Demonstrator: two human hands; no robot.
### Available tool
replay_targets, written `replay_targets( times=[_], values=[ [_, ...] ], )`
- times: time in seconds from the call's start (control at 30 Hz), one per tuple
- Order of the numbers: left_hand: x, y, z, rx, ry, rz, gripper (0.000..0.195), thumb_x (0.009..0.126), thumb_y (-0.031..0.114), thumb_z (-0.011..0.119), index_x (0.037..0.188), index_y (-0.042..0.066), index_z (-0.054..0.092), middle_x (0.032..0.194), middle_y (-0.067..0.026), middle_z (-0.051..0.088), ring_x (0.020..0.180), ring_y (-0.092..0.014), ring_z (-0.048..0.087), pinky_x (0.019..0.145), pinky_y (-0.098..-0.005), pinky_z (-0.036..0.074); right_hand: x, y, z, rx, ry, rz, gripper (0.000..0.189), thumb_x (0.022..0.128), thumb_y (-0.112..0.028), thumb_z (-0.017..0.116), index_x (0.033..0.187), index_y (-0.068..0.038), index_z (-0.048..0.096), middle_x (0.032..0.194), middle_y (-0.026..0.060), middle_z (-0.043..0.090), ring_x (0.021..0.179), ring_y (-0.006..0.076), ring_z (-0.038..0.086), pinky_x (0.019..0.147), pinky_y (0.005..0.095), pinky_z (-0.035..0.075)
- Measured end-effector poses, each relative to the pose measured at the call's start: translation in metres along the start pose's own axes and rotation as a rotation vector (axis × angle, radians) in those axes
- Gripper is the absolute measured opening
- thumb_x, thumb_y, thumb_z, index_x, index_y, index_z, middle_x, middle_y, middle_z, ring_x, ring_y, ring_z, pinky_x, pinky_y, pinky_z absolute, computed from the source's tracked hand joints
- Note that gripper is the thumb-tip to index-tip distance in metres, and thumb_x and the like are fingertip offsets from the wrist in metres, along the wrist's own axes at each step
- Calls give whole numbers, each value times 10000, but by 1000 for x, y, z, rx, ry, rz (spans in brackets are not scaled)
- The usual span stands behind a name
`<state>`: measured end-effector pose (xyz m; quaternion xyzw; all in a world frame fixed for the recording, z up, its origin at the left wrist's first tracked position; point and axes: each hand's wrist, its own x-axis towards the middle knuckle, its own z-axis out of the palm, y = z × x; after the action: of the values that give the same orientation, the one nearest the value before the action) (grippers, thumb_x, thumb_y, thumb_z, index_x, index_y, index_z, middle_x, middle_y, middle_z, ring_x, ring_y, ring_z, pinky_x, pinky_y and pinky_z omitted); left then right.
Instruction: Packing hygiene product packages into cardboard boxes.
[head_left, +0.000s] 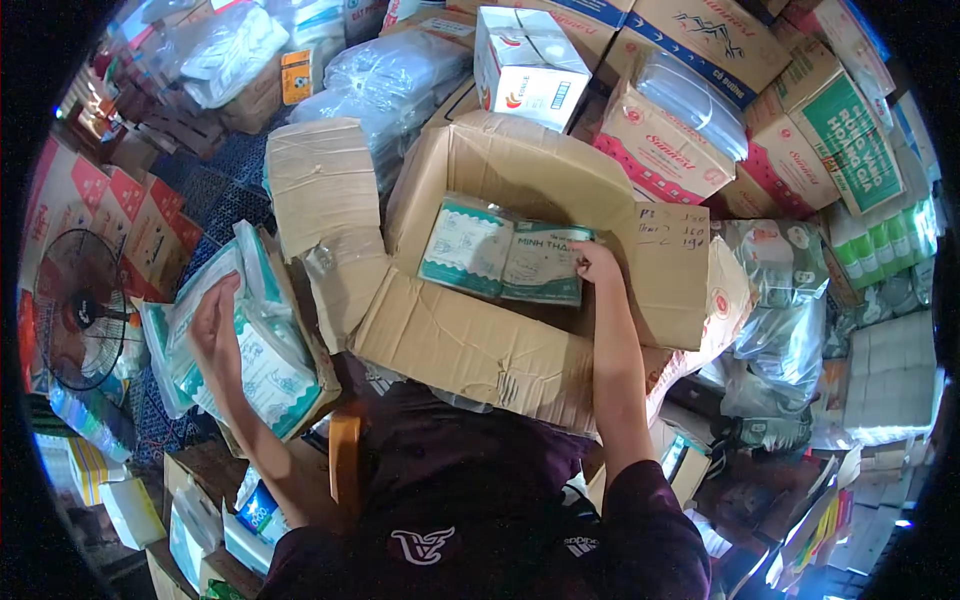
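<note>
In front of me stands an open cardboard box (472, 330) with its flaps spread. Two flat green-and-white printed plastic packets, a left packet (465, 240) and a right packet (544, 262), lie side by side inside it. My right hand (598, 261) reaches into the box, fingers curled and fingertips at the right packet's upper right edge; a firm grip cannot be made out. To the left, similar packets (270, 367) are heaped in a second cardboard box (304, 319). My left hand (214, 319) is over that heap, seen edge-on with fingers together, so its hold is unclear.
A standing fan (81, 309) is at the far left. Behind the open box are a white carton (532, 71), a printed carton (667, 142) and a clear plastic bundle (394, 71). Wrapped goods (780, 322) crowd the right side. An orange wooden chair part (345, 457) is near my left arm.
</note>
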<state>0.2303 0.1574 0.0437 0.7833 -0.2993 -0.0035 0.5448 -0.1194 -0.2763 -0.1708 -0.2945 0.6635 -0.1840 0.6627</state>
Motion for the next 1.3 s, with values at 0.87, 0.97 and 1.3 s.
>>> replay_targets(
  times=[0.87, 0.97, 1.3],
  values=[
    [-6, 6, -3, 14, 10, 31, 290, 917, 186, 526, 1014, -67, 629, 994, -127, 652, 969, -194, 594, 908, -301, 416, 88, 56, -4, -939, -136, -59, 305, 774, -282, 566, 991, -77, 629, 933, 175, 653, 766, 275, 651, 541, 388, 475],
    [-7, 7, -11, -1, 44, 23, 281, 920, 178, 522, 1024, -60, 629, 996, -118, 653, 968, -190, 594, 907, -297, 417, 94, 69, 7, -1136, -131, -137, 312, 764, -286, 565, 977, -69, 637, 942, 179, 652, 785, 286, 649, 576, 394, 484],
    [-14, 32, 11, 11, -145, 102, 238, 932, 134, 488, 1033, -29, 628, 1021, -72, 650, 949, -118, 573, 863, -226, 406, 58, 24, 2, -1299, 141, -401, 343, 687, -277, 545, 870, -9, 656, 950, 198, 637, 896, 367, 606, 821, 385, 474]
  ],
)
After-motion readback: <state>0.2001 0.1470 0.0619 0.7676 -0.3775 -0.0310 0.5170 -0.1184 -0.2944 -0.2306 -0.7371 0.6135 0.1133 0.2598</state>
